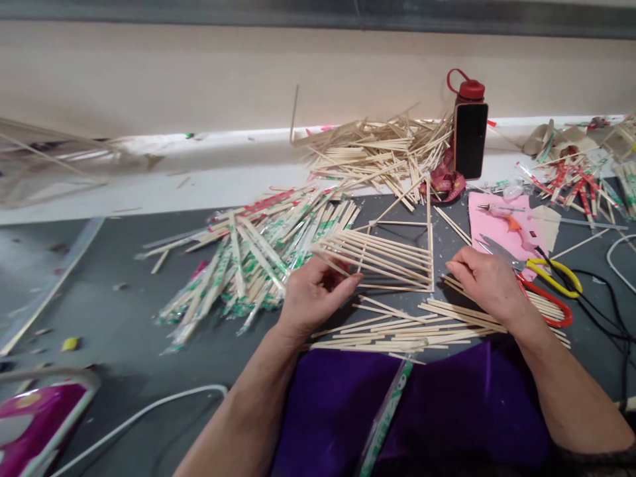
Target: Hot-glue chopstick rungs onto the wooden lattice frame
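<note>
A small frame of bare wooden chopsticks (397, 255), with a row of parallel sticks across it, stands tilted on the grey table in front of me. My left hand (318, 295) is closed around its left end, thumb and fingers pinching the sticks. To the right of the frame and apart from it, my right hand (487, 278) is closed, thumb against the curled fingers; whether anything small is between them is hidden. Loose chopsticks (387, 331) lie below both hands. Beside my right wrist are scissors (551, 275) with yellow and red handles.
Wrapped chopsticks (258, 245) heap up on the left, bare ones (377, 152) at the back. A red-capped bottle (471, 89) has a phone (470, 140) leaning on it. A glue gun (511, 222) lies on pink paper (479, 232); black cables (606, 318) run right.
</note>
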Demonstrator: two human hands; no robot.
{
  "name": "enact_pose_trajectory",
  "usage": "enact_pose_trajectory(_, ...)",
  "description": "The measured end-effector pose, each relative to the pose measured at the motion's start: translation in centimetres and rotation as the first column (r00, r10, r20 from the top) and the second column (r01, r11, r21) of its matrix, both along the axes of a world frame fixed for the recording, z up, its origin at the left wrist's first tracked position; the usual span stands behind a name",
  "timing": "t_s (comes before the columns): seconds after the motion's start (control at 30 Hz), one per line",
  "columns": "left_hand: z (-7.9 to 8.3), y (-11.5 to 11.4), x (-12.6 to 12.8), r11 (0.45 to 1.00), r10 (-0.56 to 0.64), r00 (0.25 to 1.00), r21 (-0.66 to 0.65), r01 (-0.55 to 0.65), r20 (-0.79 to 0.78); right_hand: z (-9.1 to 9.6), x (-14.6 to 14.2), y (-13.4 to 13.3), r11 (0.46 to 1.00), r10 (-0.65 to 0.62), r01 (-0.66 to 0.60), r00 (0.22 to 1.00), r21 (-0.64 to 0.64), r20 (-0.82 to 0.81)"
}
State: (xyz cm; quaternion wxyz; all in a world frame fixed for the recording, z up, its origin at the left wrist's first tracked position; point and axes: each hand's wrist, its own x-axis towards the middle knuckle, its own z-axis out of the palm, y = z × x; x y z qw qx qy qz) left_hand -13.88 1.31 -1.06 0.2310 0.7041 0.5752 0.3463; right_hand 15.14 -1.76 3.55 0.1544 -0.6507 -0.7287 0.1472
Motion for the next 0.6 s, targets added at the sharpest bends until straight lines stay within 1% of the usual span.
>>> enact_pose_trajectory(0.07,0.0,0.0,0.0,0.999,-0.028,1.0,0.043,0.028,-0.002,-0.2,0.0,0.1,1.0,-0.022,0.022,1.0,0.011,0.021)
enact_pose_trajectory(0.13,0.1,0.0,0.1,0.996,-0.057,0.998,0.062,0.057,0.002,-0.7,0.0,0.3,0.999,-0.028,0.028,1.0,0.032,0.002)
enact_pose_trajectory(0.23,0.2,-0.1,0.2,0.993,-0.09,0.996,0.075,0.09,-0.006,-1.4,-0.1,0.4,0.999,0.021,-0.016,0.993,0.041,-0.12)
enact_pose_trajectory(0.3,0.2,-0.1,0.2,0.991,-0.108,0.994,0.08,0.109,-0.01,-1.6,-0.3,0.5,0.999,0.047,-0.048,0.982,0.004,-0.181)
enact_pose_trajectory(0.33,0.3,-0.1,0.3,0.99,-0.117,0.993,0.071,0.118,-0.011,-1.7,-0.4,0.5,0.998,0.048,-0.053,0.982,-0.023,-0.185)
enact_pose_trajectory(0.43,0.4,0.0,0.4,0.99,-0.138,0.99,0.024,0.138,-0.021,-1.5,-0.9,0.4,0.994,0.054,-0.064,0.993,-0.091,-0.109)
enact_pose_trajectory(0.6,0.6,0.2,0.5,0.989,-0.142,0.99,-0.05,0.142,0.006,-1.0,-1.4,0.1,0.99,0.097,-0.081,0.985,-0.116,0.14)
